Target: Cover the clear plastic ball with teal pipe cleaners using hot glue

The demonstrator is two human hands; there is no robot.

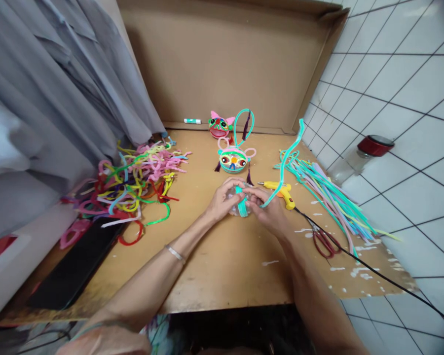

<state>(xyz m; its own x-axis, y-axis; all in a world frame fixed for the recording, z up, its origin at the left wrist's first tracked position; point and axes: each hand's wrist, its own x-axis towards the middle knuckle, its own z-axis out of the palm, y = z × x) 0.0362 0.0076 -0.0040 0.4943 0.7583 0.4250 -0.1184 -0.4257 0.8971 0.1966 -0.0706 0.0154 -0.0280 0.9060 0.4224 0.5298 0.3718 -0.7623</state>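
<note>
Near the middle of the table, my left hand grips the left side of a clear, round plastic ball-like piece. Turquoise pipe cleaner runs in a band across its middle. My right hand is closed at the right side of the piece, fingers pressing on the band. A long loose turquoise pipe cleaner rises from the right hand, bending up and to the right. Just beyond the hands stands a decorated animal head with pink ears, a turquoise loop and dark tassels.
A yellow glue gun lies right of my hands, its black cord trailing to the lower right. Red-handled scissors, straight pipe cleaners, a tangled pile, a black tray-like slab, a pink-eared head and a marker lie around.
</note>
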